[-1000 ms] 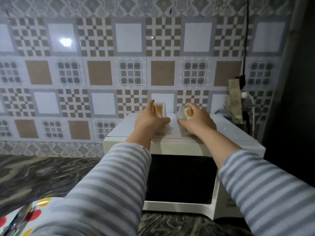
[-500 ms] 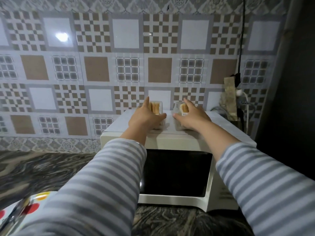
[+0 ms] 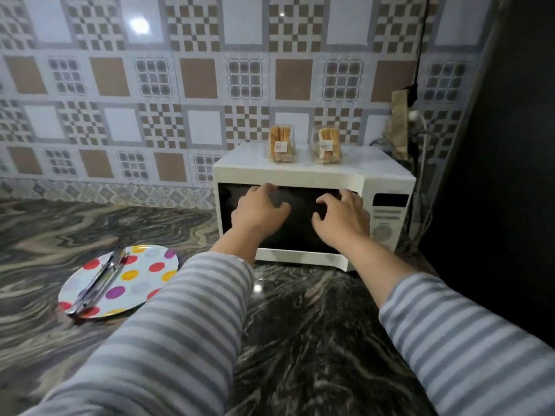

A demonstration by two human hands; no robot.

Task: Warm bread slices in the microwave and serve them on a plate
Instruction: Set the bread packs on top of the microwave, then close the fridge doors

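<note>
Two clear packs of bread slices stand upright on top of the white microwave (image 3: 387, 181): the left bread pack (image 3: 280, 143) and the right bread pack (image 3: 328, 145). The microwave's dark door is shut. My left hand (image 3: 259, 210) and my right hand (image 3: 342, 219) hover in front of the door, fingers spread, holding nothing. A polka-dot plate (image 3: 141, 277) lies on the counter to the left, with metal tongs (image 3: 99, 280) resting across it.
The dark marbled counter (image 3: 300, 325) stretches in front of and left of the microwave. A patterned tile wall stands behind. Cables and a socket (image 3: 416, 115) hang at the microwave's right, beside a dark vertical surface.
Both hands let go of the bread packs on the microwave's top and dropped down in front of the door. The view pulled back, bringing the plate and tongs into sight.
</note>
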